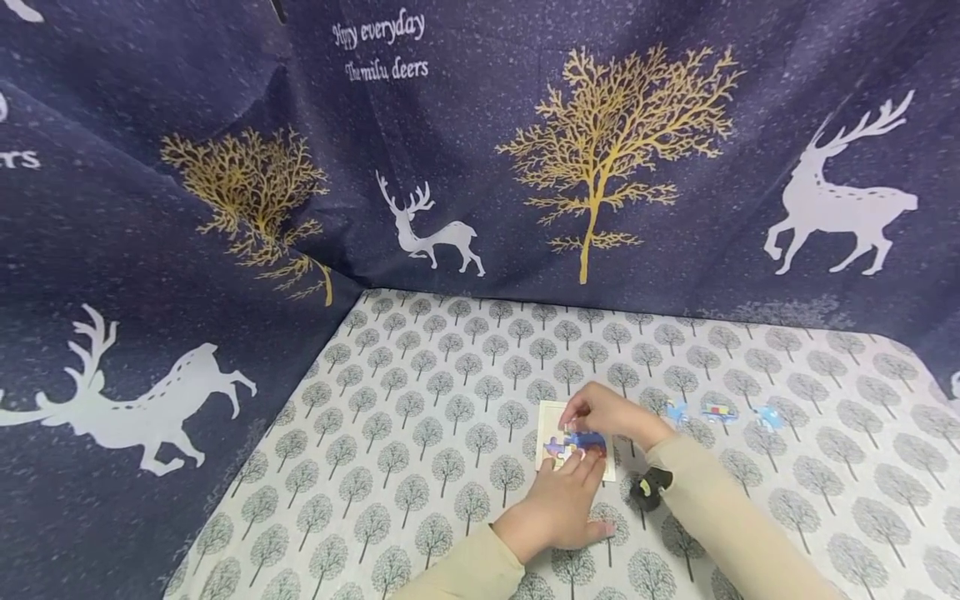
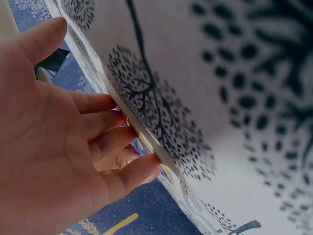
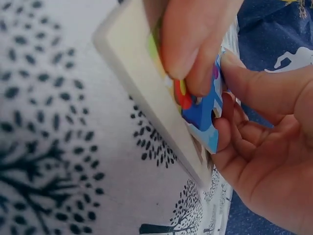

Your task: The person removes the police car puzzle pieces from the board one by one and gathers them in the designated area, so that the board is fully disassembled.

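Observation:
A square puzzle board with a pale frame (image 1: 550, 412) lies on the cloth, colourful pieces in its middle. My left hand (image 1: 558, 507) comes from the near side, its extended fingertips resting on the pieces; the left wrist view shows these fingers (image 2: 105, 139) along the board's edge (image 2: 164, 155). Over the board's far side is my right hand (image 1: 611, 412). In the right wrist view my right hand (image 3: 269, 117) pinches a blue puzzle piece (image 3: 204, 113) between thumb and fingers, tilted at the board (image 3: 142, 78), while left-hand fingers press beside it.
Loose blue puzzle pieces lie right of the board: one (image 1: 677, 411), a multicoloured one (image 1: 720, 411) and another (image 1: 768, 417). A black device (image 1: 649, 489) is on the right wrist. Tree-patterned cloth (image 1: 420, 500) covers the table; a dark blue curtain (image 1: 480, 150) hangs behind and at left.

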{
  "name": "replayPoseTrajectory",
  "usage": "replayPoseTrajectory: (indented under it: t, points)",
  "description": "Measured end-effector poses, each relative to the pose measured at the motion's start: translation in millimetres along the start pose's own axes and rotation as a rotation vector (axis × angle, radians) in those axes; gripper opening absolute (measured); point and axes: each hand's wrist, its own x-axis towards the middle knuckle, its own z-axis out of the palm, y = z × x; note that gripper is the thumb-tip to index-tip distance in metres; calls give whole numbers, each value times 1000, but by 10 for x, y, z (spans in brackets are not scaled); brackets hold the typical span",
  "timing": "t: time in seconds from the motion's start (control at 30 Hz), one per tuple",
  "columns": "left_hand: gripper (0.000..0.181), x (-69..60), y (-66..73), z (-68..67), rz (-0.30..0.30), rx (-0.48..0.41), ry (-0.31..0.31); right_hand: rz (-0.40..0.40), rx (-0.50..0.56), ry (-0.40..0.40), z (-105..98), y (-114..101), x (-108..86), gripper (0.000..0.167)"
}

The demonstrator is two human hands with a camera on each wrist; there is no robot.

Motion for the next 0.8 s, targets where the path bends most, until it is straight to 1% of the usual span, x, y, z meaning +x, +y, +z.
replayPoseTrajectory:
  t: [0.1,0.2,0.27,0.33,0.47,0.57,0.63,0.8]
  points:
    - [85,-2,33,-17,-4,-44,-13,36,-17,3,4,-21,7,14]
    - [85,-5,67,-46,-13,-70,-29,65,-29,12,11,-14,19,16]
    - [86,-4,82,-57,-12,-56,-32,72,-26,17,15,-3,27,17]
    - [86,-1,86,-63,-10,-26,-27,57,-31,22,14,11,33,18]
    - [87,-3,87,-41,-2,-14,-13,66,7,25,14,38,32,19]
    - [88,-12,90,-15,0,-36,-10,97,67,23,18,50,22,18]
    - [88,-16,92,-6,2,-40,-10,103,104,18,19,49,15,19]
    - [87,-23,92,-24,0,-45,-19,70,153,0,7,77,-4,24]
